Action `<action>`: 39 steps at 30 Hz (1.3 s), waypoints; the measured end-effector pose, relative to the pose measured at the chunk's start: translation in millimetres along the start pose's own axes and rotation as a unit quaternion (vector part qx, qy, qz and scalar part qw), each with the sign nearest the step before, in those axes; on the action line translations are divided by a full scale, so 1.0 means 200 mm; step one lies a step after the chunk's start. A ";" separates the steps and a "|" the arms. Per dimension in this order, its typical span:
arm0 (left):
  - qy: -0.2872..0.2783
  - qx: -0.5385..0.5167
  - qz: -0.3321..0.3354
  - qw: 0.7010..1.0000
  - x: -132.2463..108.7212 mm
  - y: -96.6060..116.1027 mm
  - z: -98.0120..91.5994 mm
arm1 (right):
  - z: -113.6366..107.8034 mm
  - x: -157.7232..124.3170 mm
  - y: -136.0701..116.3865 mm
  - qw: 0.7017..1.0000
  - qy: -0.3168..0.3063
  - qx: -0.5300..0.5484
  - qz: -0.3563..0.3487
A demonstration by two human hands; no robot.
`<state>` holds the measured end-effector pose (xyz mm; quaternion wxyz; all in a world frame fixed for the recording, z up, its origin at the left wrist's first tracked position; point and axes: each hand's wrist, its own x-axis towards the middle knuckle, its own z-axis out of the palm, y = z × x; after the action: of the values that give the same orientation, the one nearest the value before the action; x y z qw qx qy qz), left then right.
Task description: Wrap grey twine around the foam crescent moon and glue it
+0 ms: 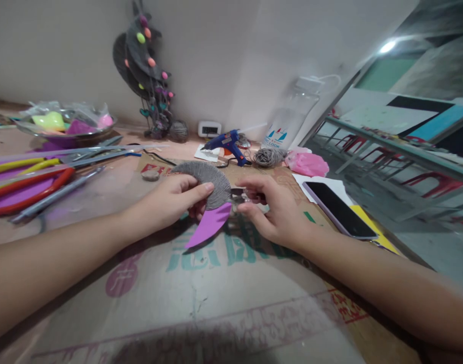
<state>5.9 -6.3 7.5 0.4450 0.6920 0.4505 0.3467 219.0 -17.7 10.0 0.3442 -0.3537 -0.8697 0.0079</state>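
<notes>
My left hand (187, 194) pinches a crescent (212, 225) between thumb and fingers. Grey yarn is wound closely around its upper part, while the lower tip shows bare purple. At the right edge of the crescent, my right hand (271, 207) is curled with thumb and fingertips around a small dark object (237, 192) with two narrow prongs. Its exact kind is too small and blurred to tell. Both hands are above a cardboard sheet (151, 303) printed with green and red marks.
Behind the hands are a blue glue gun (228, 143), a grey yarn ball (269, 156), a clear bottle (292, 114) and a pink bag (307, 163). A phone (339, 210) lies right. Red-handled scissors (34, 194) and a bowl (64, 129) are left; a decorated grey moon (140, 65) hangs behind.
</notes>
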 end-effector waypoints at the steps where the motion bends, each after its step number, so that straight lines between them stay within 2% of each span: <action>1: 0.005 -0.005 0.004 1.000 0.00 0.00 0.00 | 0.00 0.00 -0.01 0.999 -0.001 0.021 0.036; 4: 0.021 -0.021 0.019 0.999 0.00 -0.02 0.00 | 0.00 0.02 -0.04 0.986 -0.028 0.084 0.141; 7: 0.021 -0.028 0.027 0.999 0.01 -0.03 0.00 | 0.01 0.04 -0.05 0.962 -0.075 0.157 0.211; 10: 0.002 -0.015 0.036 0.999 0.01 -0.04 -0.01 | 0.04 0.05 -0.06 0.924 -0.112 0.248 0.270; 13: -0.014 0.016 0.056 0.998 0.01 -0.05 -0.01 | 0.06 0.05 -0.07 0.887 -0.107 0.314 0.321; 15: -0.023 0.032 0.068 0.997 0.01 -0.05 0.00 | 0.06 0.05 -0.08 0.895 -0.081 0.307 0.314; 19: -0.047 0.074 0.077 0.993 0.00 -0.04 0.01 | 0.04 0.05 -0.08 0.940 -0.037 0.219 0.260; 22: -0.040 0.099 0.075 0.992 -0.01 -0.03 0.02 | 0.04 0.04 -0.06 0.953 -0.024 0.191 0.236; 28: -0.035 0.137 0.085 0.986 0.00 -0.05 0.01 | 0.05 0.03 -0.05 0.958 -0.024 0.182 0.221; 34: -0.056 0.125 0.082 0.987 0.00 -0.05 0.01 | 0.05 0.05 -0.06 0.952 -0.022 0.190 0.238; 39: -0.044 0.112 0.074 0.990 -0.01 -0.03 0.01 | 0.05 0.05 -0.05 0.946 -0.011 0.205 0.250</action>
<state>5.5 -7.4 0.5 0.3569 0.7833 0.4147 0.2951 202.7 -16.9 10.4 0.3869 -0.4813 -0.7367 0.2753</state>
